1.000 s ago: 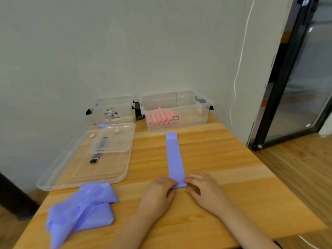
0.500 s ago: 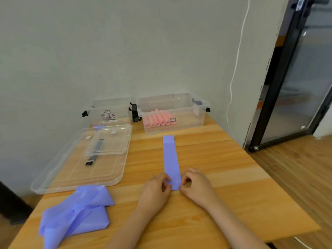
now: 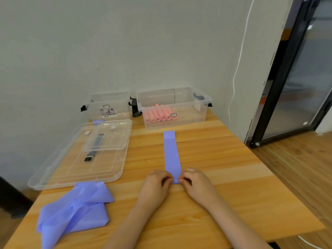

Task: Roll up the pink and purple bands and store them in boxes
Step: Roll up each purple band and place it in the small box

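I saw that the near end of the purple band [image 3: 172, 155] had gone from flat to a small curl since a moment before. My left hand [image 3: 156, 184] and right hand [image 3: 195, 182] each pinched one side of that curl. The rest lay flat on the table [image 3: 233, 194], reaching toward the box of pink rolls [image 3: 159, 115]. I think the rolling had only just begun.
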`<state>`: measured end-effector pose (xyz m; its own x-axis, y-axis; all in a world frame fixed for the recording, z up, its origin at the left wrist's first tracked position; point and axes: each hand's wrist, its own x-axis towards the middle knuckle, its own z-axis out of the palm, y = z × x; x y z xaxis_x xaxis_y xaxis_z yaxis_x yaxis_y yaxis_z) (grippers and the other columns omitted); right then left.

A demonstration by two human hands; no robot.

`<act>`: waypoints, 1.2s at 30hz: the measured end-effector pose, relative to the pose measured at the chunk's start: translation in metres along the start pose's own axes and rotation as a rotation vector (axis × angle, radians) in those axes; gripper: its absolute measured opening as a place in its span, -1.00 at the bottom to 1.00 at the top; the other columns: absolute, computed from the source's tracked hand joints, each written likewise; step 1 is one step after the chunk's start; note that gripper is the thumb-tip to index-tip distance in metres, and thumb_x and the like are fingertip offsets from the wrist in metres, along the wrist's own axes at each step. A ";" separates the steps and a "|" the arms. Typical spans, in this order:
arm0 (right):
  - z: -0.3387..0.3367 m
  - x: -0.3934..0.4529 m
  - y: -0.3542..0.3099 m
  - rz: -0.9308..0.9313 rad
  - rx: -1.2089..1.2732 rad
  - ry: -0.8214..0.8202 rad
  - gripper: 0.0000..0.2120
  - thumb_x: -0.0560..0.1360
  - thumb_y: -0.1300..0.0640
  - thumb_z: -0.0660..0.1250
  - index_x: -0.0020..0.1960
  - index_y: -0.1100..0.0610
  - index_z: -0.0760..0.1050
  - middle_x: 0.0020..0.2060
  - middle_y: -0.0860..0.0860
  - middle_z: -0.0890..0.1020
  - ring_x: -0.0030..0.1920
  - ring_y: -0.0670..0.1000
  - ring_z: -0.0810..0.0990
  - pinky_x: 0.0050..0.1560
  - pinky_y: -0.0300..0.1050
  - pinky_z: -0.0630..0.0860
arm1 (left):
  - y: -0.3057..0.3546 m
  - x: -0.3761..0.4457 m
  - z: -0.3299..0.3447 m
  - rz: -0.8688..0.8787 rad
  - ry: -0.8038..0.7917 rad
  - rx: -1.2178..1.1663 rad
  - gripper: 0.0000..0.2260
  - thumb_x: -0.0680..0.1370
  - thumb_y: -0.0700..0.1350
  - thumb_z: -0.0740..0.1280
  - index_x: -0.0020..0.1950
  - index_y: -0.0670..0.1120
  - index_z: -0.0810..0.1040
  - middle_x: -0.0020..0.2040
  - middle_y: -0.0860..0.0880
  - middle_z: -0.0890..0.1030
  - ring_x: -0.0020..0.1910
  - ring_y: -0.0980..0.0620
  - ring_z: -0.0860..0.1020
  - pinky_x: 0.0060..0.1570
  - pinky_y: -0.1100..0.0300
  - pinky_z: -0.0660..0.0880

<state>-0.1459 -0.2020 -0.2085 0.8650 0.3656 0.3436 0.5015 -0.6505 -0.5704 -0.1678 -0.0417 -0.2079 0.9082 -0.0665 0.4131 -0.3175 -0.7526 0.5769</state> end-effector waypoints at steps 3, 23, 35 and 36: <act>0.001 0.003 -0.003 0.062 0.016 0.050 -0.94 0.38 0.25 0.40 -0.16 0.14 0.57 -0.31 -0.10 0.52 -0.20 -0.09 0.45 -0.13 -0.28 0.33 | 0.001 0.003 0.002 -0.065 0.008 0.009 -0.92 0.40 -0.21 0.41 -0.13 -0.09 0.60 -0.20 -0.01 0.62 -0.14 -0.01 0.54 -0.07 0.13 0.46; 0.002 0.010 -0.001 0.113 0.017 0.064 -0.92 0.38 0.22 0.43 -0.13 0.21 0.65 -0.20 0.07 0.61 -0.11 0.02 0.55 -0.09 -0.27 0.36 | -0.009 0.001 0.002 0.032 0.005 0.139 -0.87 0.30 -0.08 0.38 -0.23 -0.07 0.69 -0.29 0.01 0.58 -0.28 -0.06 0.56 -0.32 0.07 0.54; 0.004 0.014 0.000 0.175 0.019 0.182 -0.89 0.39 0.26 0.42 -0.09 0.17 0.66 -0.18 0.01 0.70 -0.16 -0.07 0.60 -0.12 -0.36 0.37 | -0.009 0.010 0.004 0.077 0.051 0.175 -0.89 0.22 -0.13 0.40 -0.29 -0.06 0.67 -0.38 0.04 0.62 -0.40 0.04 0.58 -0.37 0.29 0.37; 0.004 0.012 -0.002 0.147 -0.010 0.192 -0.89 0.37 0.28 0.43 -0.12 0.17 0.67 -0.21 0.00 0.70 -0.15 -0.08 0.59 -0.14 -0.35 0.37 | -0.009 0.010 0.004 0.106 0.054 0.203 -0.88 0.19 -0.12 0.40 -0.31 -0.05 0.66 -0.39 0.05 0.61 -0.42 0.06 0.57 -0.38 0.29 0.36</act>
<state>-0.1361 -0.1936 -0.2066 0.9095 0.1338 0.3935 0.3694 -0.6941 -0.6179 -0.1547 -0.0382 -0.2121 0.8551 -0.1216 0.5040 -0.3443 -0.8599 0.3768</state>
